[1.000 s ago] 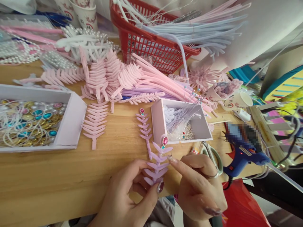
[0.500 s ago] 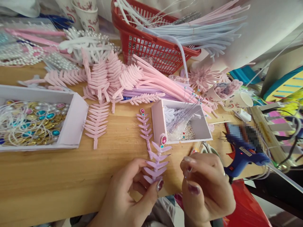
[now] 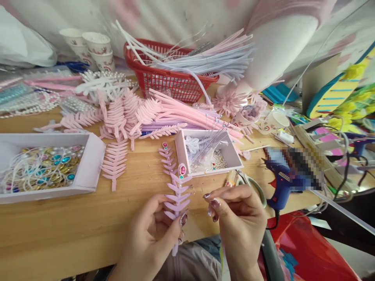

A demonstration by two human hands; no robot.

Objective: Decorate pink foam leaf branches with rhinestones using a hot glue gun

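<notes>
Between its thumb and fingers my left hand (image 3: 154, 234) grips a lilac pipe-cleaner leaf (image 3: 177, 198) by its lower stem, tip pointing away from me. A pink gem and a small turquoise gem (image 3: 182, 171) sit at that tip. My right hand (image 3: 243, 218) is to the right of the leaf, thumb and fingertips pinched together; what they hold, if anything, is too small to make out. Just beyond the held leaf, a second lilac leaf (image 3: 166, 158) with similar gems lies on the table. A pink pipe-cleaner leaf (image 3: 114, 162) lies farther left.
A white box (image 3: 180, 150) holds pins and small beads; another white box (image 3: 93, 164) at left holds gems and gold pieces. Scissors (image 3: 254, 185) and a blue glue gun (image 3: 279, 183) lie at right. A red basket (image 3: 172, 86) of pipe cleaners stands behind pink leaves (image 3: 117, 115).
My right hand has turned and moved left, closer to the leaf, with its fingertips still pinched. My left hand keeps its grip. The view has tilted up and shifted right.
</notes>
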